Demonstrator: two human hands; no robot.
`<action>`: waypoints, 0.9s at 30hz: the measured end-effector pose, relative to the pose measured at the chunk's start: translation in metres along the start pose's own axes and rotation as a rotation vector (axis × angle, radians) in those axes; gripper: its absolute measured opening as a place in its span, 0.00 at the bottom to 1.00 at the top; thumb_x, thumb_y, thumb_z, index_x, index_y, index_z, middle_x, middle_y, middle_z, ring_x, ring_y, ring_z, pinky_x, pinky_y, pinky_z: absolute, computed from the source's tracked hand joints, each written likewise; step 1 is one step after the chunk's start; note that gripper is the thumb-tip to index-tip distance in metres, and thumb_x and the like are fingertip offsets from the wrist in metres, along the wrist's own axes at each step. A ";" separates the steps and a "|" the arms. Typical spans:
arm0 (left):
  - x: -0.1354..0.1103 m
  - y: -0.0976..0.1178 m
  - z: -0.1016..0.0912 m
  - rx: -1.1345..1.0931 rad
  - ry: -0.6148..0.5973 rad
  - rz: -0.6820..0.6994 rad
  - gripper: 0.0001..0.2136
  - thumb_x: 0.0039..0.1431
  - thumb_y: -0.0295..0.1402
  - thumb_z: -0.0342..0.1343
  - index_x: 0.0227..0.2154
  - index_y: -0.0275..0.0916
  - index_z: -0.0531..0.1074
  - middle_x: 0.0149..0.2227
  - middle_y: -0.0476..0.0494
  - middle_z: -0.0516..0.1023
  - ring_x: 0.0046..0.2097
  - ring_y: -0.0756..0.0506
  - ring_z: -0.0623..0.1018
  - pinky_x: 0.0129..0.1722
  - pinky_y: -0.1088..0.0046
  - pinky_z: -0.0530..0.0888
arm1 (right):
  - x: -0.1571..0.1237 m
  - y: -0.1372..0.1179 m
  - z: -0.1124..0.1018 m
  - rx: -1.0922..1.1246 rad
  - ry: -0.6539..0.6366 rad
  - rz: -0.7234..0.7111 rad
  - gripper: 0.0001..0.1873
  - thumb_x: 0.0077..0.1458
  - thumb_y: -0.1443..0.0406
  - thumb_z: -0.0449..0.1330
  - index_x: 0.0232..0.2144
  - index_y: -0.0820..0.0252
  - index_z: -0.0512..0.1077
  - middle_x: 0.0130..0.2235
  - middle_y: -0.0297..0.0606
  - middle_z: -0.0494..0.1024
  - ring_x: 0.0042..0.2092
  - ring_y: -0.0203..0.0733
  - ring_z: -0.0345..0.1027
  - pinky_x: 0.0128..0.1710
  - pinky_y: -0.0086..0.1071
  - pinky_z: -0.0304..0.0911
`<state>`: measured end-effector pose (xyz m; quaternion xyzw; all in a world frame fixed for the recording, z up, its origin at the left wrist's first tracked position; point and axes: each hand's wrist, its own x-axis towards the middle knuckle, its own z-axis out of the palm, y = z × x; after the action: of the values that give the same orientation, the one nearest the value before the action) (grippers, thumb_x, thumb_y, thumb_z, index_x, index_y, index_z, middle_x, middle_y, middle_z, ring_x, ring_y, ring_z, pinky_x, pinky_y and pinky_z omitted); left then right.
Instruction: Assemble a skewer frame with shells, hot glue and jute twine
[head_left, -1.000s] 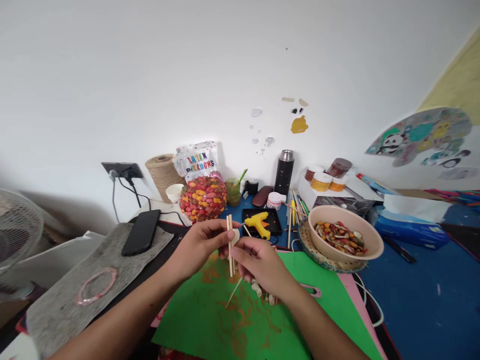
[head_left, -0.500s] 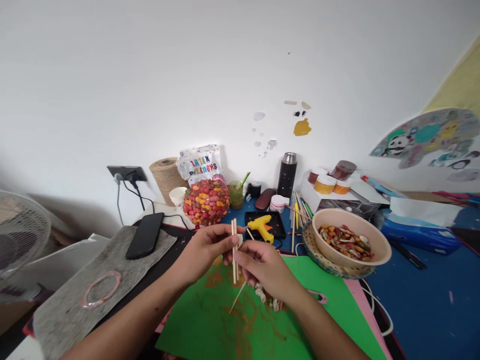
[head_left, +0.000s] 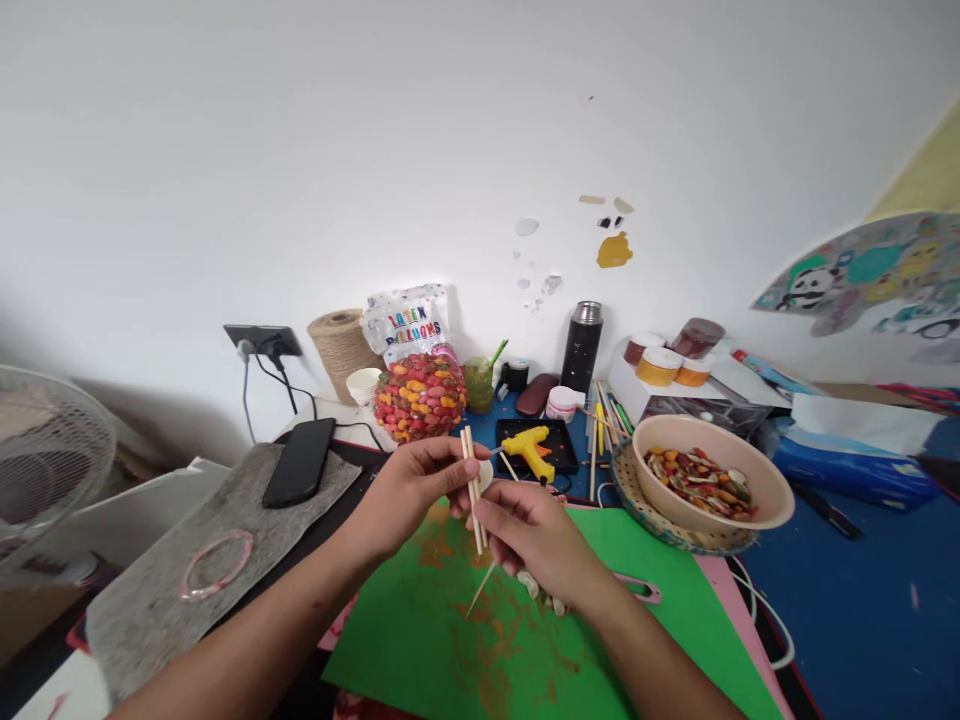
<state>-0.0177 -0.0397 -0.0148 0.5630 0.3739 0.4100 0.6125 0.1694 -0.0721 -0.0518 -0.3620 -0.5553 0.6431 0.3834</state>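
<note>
My left hand (head_left: 409, 492) pinches two thin wooden sticks (head_left: 472, 478) held side by side and nearly upright above a green board (head_left: 450, 640). My right hand (head_left: 536, 540) is closed on the lower part of the same sticks, with a small pale shell piece (head_left: 486, 473) against them near the fingertips. Another thin stick (head_left: 480, 590) pokes down from under the right hand toward the board. A few pale shell pieces (head_left: 544, 592) lie on the board beneath the right hand.
A yellow glue gun (head_left: 529, 450) rests on a black tray just behind my hands. A pink bowl of coloured shells (head_left: 712, 485) sits at right on a woven mat. A phone (head_left: 300, 462), twine roll (head_left: 341, 342), shell-covered ball (head_left: 420, 397), flask (head_left: 583, 347), jars and a fan (head_left: 45, 460) surround the board.
Both hands hold the sticks as before; the sticks have tilted slightly and the view has shifted a little to the left, so everything sits further right.
</note>
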 end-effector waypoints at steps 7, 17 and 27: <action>0.002 -0.003 0.002 -0.017 0.013 0.004 0.19 0.55 0.46 0.73 0.42 0.35 0.84 0.27 0.47 0.80 0.26 0.50 0.76 0.29 0.72 0.73 | -0.001 -0.001 -0.001 -0.021 0.030 0.008 0.29 0.57 0.38 0.65 0.31 0.59 0.74 0.21 0.27 0.67 0.20 0.31 0.58 0.20 0.26 0.54; 0.001 -0.001 0.001 0.000 0.023 0.025 0.20 0.55 0.47 0.72 0.42 0.35 0.84 0.27 0.47 0.80 0.26 0.49 0.76 0.29 0.71 0.74 | -0.001 0.002 -0.002 -0.029 0.032 -0.001 0.28 0.58 0.40 0.65 0.31 0.59 0.74 0.20 0.25 0.66 0.19 0.30 0.56 0.20 0.27 0.52; 0.002 0.001 0.002 -0.004 0.021 0.018 0.19 0.54 0.46 0.73 0.40 0.35 0.84 0.27 0.47 0.80 0.26 0.49 0.76 0.29 0.72 0.74 | -0.001 0.002 -0.003 -0.053 0.034 0.002 0.29 0.57 0.39 0.66 0.30 0.59 0.72 0.19 0.25 0.66 0.19 0.31 0.56 0.21 0.27 0.52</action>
<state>-0.0157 -0.0388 -0.0139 0.5609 0.3743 0.4221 0.6059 0.1721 -0.0719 -0.0544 -0.3833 -0.5651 0.6224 0.3826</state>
